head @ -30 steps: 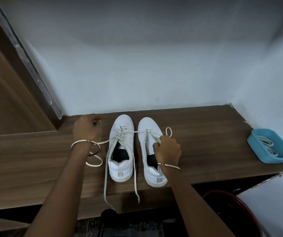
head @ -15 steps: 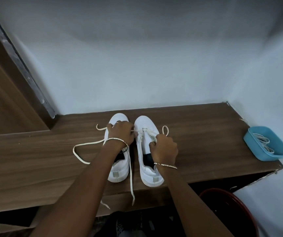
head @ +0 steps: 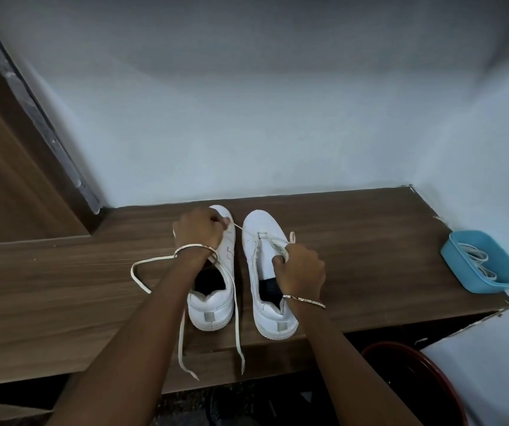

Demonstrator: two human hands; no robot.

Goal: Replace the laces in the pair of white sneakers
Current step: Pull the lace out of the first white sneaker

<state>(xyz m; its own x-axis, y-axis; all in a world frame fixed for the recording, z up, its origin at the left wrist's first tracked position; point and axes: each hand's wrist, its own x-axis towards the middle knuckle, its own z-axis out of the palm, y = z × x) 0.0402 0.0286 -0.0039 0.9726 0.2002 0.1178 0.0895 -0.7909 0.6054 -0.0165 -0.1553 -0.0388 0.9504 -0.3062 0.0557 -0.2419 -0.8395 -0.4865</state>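
Observation:
Two white sneakers stand side by side on the wooden shelf (head: 370, 241), toes toward the wall. My left hand (head: 198, 230) is over the toe of the left sneaker (head: 213, 305) and pinches a white lace (head: 138, 272) that runs taut to the right sneaker's front eyelets and loops out on the shelf to the left. My right hand (head: 301, 270) grips the tongue and laces of the right sneaker (head: 265, 241). The left sneaker's own lace ends (head: 238, 333) hang over the shelf's front edge.
A blue tray (head: 462, 281) with white laces inside sits at the right end of the shelf by the wall. A dark red bucket rim (head: 400, 352) shows below the shelf at the right. A wooden panel (head: 7, 179) rises at the left.
My left hand came from the shelf left of the shoes to above the left sneaker's toe, carrying the lace. The lace loop now lies spread on the shelf. My right hand stayed on the right sneaker.

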